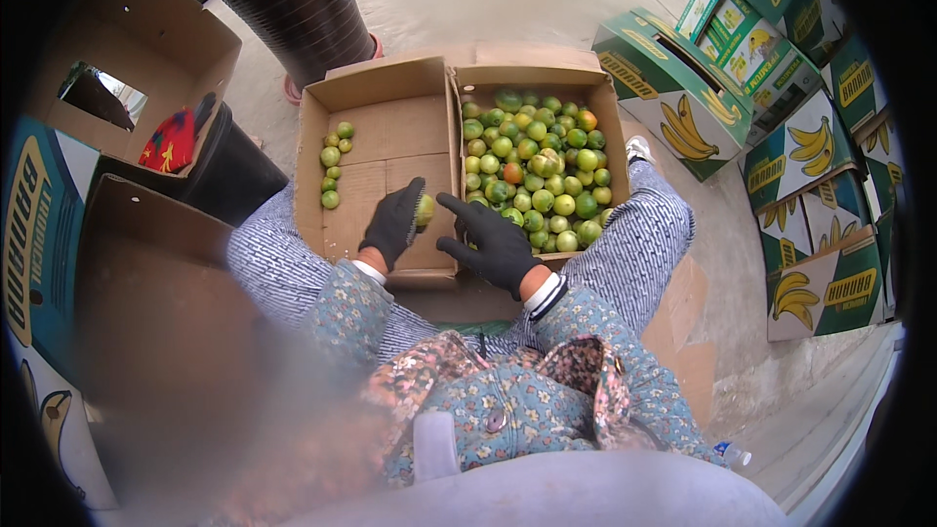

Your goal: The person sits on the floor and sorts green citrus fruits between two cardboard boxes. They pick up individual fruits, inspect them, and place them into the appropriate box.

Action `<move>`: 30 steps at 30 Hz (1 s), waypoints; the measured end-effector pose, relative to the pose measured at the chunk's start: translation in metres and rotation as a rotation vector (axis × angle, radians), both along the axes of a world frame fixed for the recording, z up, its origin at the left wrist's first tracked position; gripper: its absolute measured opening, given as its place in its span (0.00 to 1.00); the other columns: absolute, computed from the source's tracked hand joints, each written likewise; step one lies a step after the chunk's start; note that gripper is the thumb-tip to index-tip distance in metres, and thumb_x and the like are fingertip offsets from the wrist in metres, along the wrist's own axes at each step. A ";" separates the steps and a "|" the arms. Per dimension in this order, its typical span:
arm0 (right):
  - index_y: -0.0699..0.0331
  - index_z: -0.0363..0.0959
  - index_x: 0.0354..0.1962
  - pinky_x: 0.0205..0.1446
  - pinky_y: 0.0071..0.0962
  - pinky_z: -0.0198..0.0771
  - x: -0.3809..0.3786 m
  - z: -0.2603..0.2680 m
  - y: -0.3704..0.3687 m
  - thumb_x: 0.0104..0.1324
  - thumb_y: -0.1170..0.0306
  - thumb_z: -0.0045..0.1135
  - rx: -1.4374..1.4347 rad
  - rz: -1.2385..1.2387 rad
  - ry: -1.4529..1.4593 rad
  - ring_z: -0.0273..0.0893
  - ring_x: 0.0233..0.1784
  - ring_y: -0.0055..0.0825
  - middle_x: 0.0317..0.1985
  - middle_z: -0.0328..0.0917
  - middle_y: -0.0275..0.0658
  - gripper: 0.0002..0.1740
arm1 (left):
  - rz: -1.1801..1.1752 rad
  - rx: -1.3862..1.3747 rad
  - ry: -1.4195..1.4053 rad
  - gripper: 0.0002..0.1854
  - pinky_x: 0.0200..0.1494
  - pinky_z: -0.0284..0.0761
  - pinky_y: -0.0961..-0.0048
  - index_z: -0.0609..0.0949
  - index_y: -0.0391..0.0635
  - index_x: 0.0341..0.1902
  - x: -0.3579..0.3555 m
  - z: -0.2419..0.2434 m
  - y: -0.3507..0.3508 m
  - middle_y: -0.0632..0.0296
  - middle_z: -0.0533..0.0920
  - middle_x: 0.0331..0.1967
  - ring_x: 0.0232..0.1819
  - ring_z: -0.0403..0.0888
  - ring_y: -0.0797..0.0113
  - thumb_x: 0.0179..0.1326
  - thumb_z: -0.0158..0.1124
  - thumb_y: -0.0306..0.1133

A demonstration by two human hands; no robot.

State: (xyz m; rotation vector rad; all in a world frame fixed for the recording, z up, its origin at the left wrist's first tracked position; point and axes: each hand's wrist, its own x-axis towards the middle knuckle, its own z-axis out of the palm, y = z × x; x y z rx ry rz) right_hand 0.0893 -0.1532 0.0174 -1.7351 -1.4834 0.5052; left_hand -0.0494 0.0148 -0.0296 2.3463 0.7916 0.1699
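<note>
My left hand [393,225], in a black glove, holds a green tomato [424,211] over the left cardboard box [417,113]. The thumb's grip is partly hidden. My right hand [494,243], gloved the same way, hovers by the wall between the two boxes with thumb and fingers apart and nothing in it. Its fingertips point at the held tomato without touching it. Under and beyond that hand, the right cardboard box [542,77] is filled with green tomatoes [542,161], a few tinged orange. Along the left box's left side lie several small green tomatoes [330,156].
Banana cartons [812,146] are stacked on the right, with one carton [673,91] close to the right box. On the left stand a black bucket [234,168], an open carton [139,22] holding a red cloth [168,140], and nested dark pots [293,7]. Blur covers the lower left.
</note>
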 end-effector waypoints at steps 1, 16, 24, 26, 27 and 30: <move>0.54 0.62 0.62 0.39 0.30 0.71 0.000 0.002 0.001 0.58 0.57 0.60 -0.043 0.020 -0.062 0.75 0.33 0.32 0.33 0.75 0.39 0.34 | -0.010 0.083 -0.100 0.26 0.48 0.74 0.59 0.65 0.42 0.64 0.003 0.000 -0.012 0.47 0.78 0.47 0.46 0.78 0.48 0.59 0.51 0.27; 0.63 0.68 0.53 0.34 0.26 0.71 0.028 -0.026 0.006 0.70 0.44 0.37 0.354 -0.387 1.608 0.70 0.28 0.25 0.31 0.73 0.37 0.31 | 0.438 0.574 0.285 0.35 0.66 0.58 0.53 0.66 0.58 0.66 0.060 -0.008 0.139 0.53 0.60 0.69 0.67 0.59 0.48 0.57 0.53 0.59; 0.65 0.65 0.55 0.33 0.23 0.73 -0.001 -0.017 0.004 0.73 0.51 0.37 0.078 -0.290 1.474 0.74 0.30 0.24 0.32 0.75 0.38 0.28 | 0.395 0.490 0.488 0.32 0.62 0.64 0.55 0.66 0.57 0.65 0.014 0.002 0.182 0.54 0.64 0.67 0.66 0.62 0.52 0.58 0.53 0.55; 0.66 0.65 0.56 0.34 0.22 0.73 -0.007 -0.019 0.002 0.74 0.55 0.37 0.062 -0.244 1.481 0.74 0.30 0.23 0.35 0.76 0.39 0.25 | 0.404 0.550 0.518 0.29 0.57 0.69 0.57 0.69 0.54 0.60 0.018 0.016 0.165 0.52 0.71 0.60 0.60 0.70 0.51 0.60 0.52 0.55; 0.66 0.65 0.56 0.34 0.22 0.73 -0.008 -0.019 0.002 0.74 0.55 0.37 0.094 -0.211 1.403 0.74 0.31 0.23 0.35 0.76 0.39 0.25 | 0.419 0.587 0.526 0.27 0.54 0.71 0.58 0.71 0.52 0.58 0.019 0.021 0.158 0.51 0.74 0.57 0.57 0.74 0.51 0.60 0.51 0.55; 0.65 0.64 0.58 0.35 0.21 0.73 -0.007 -0.025 0.000 0.74 0.57 0.37 0.191 -0.075 1.162 0.74 0.31 0.23 0.37 0.75 0.40 0.24 | 0.703 0.342 0.454 0.24 0.50 0.73 0.53 0.72 0.49 0.51 0.006 0.010 0.146 0.49 0.79 0.48 0.50 0.79 0.49 0.62 0.49 0.55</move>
